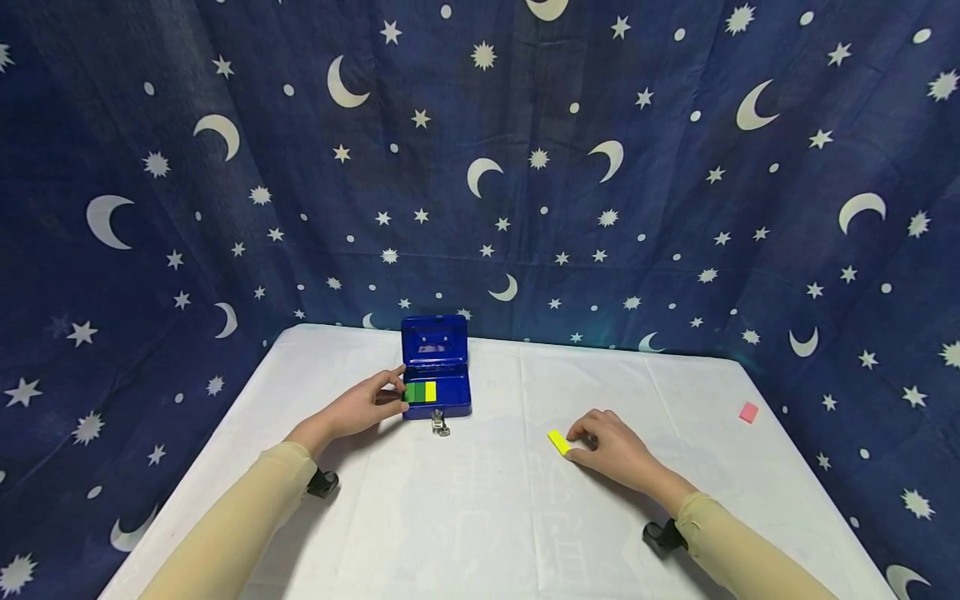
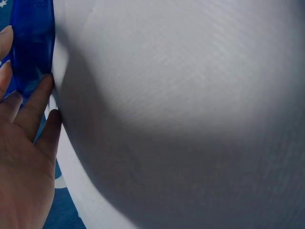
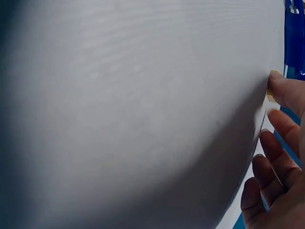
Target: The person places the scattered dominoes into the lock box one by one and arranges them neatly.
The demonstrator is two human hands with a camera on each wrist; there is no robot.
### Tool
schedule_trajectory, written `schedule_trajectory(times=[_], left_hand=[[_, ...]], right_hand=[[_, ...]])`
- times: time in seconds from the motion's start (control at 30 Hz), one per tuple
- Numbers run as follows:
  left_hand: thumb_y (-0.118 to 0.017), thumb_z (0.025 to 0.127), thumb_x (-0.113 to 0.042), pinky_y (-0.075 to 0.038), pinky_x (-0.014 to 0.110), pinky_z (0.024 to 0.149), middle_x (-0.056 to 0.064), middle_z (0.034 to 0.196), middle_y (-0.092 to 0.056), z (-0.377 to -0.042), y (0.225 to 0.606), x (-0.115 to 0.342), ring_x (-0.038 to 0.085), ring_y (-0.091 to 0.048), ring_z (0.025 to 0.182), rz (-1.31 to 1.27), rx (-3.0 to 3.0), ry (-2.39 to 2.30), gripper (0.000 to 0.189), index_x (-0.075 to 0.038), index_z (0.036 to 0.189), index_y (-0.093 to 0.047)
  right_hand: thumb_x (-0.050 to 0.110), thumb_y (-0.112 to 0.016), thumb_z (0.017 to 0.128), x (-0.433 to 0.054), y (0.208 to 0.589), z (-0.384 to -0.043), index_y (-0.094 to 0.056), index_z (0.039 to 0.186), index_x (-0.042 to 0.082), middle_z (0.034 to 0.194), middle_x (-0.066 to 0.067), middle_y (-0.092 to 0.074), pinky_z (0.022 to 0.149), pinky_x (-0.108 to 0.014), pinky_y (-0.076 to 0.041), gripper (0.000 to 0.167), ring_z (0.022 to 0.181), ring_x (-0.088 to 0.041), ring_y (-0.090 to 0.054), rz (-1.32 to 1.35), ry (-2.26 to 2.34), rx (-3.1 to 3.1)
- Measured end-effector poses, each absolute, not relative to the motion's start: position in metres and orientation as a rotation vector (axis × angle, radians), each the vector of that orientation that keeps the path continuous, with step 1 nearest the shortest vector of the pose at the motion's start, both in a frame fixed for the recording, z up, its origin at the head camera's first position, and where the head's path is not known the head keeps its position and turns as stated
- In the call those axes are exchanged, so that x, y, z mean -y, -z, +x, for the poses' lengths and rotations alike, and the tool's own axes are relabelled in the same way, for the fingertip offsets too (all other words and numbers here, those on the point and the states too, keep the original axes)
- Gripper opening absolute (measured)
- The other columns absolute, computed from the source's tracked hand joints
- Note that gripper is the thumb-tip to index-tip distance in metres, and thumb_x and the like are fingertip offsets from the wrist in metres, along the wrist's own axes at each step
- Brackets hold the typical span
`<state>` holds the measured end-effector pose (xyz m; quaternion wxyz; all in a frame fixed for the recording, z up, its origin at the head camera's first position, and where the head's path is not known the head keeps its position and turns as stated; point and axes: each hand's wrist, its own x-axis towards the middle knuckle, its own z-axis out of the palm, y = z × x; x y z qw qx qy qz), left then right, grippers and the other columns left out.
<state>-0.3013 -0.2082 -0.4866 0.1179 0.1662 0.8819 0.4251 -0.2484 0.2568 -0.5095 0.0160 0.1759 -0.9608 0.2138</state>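
The blue cash box [image 1: 459,387] stands on the table with its lid raised. Two green blocks [image 1: 415,392] and a yellow block [image 1: 431,392] lie side by side in its left part. My left hand [image 1: 369,404] rests against the left side of the box, thumb near the front corner and fingers farther back. In the left wrist view several fairly straight fingers touch the box. To the right, a second yellow block [image 1: 558,442] lies on the cloth. My right hand [image 1: 613,448] is beside it, thumb touching its near end, the index finger apart from the thumb.
A pink block [image 1: 748,412] lies near the table's right edge. The box's metal latch [image 1: 439,425] hangs at its front. A white cloth [image 1: 450,517] covers the table, and a dark blue curtain [image 1: 525,100] with moons and stars surrounds its back and sides.
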Motion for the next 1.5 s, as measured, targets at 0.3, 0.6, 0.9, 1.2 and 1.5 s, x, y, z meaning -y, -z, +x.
schedule_trajectory(times=[0.3, 0.6, 0.9, 1.2, 1.5], left_hand=[[-0.069, 0.099, -0.029, -0.038, 0.049, 0.114, 0.003, 0.167, -0.023, -0.3024, 0.4883, 0.209, 0.028, -0.054, 0.133, 0.491, -2.573, -1.254, 0.03, -0.012, 0.118, -0.053], [-0.068, 0.1, -0.028, -0.038, 0.049, 0.114, 0.004, 0.167, -0.023, -0.3026, 0.4881, 0.2088, 0.03, -0.053, 0.134, 0.48, -2.578, -1.248, 0.029, -0.011, 0.119, -0.053], [-0.068, 0.099, -0.028, -0.038, 0.049, 0.115, 0.005, 0.167, -0.022, -0.3027, 0.488, 0.2079, 0.031, -0.053, 0.135, 0.464, -2.583, -1.243, 0.03, -0.011, 0.119, -0.053], [-0.069, 0.099, -0.028, -0.037, 0.051, 0.114, 0.003, 0.167, -0.023, -0.3028, 0.4879, 0.2083, 0.031, -0.053, 0.134, 0.475, -2.582, -1.248, 0.029, -0.012, 0.118, -0.053], [-0.069, 0.099, -0.028, -0.037, 0.05, 0.115, 0.003, 0.167, -0.023, -0.3023, 0.4869, 0.2077, 0.03, -0.053, 0.134, 0.479, -2.581, -1.243, 0.03, -0.013, 0.119, -0.053]], right_hand=[[0.039, -0.084, 0.084, -0.2536, 0.5075, -0.2538, -0.068, 0.129, 0.028, 0.102, 0.012, -0.055, 0.078, -0.034, -0.046, 0.049, 0.089, -0.01, -0.048, 0.571, -0.743, 3.056], [0.043, -0.086, 0.08, -0.2543, 0.5071, -0.2545, -0.072, 0.12, 0.028, 0.1, 0.011, -0.054, 0.076, -0.033, -0.046, 0.044, 0.087, -0.011, -0.048, 0.568, -0.819, 3.059], [0.045, -0.088, 0.077, -0.2591, 0.507, -0.253, -0.072, 0.12, 0.029, 0.107, 0.01, -0.06, 0.082, -0.037, -0.043, 0.049, 0.092, -0.012, -0.05, 0.538, -0.876, 3.067], [0.042, -0.087, 0.078, -0.2615, 0.5061, -0.2512, -0.072, 0.123, 0.027, 0.109, 0.006, -0.061, 0.079, -0.036, -0.041, 0.05, 0.092, -0.016, -0.048, 0.516, -0.96, 3.06], [0.04, -0.088, 0.078, -0.262, 0.5082, -0.2497, -0.072, 0.121, 0.028, 0.108, 0.007, -0.061, 0.081, -0.038, -0.041, 0.047, 0.095, -0.016, -0.048, 0.481, -1.023, 3.046]])
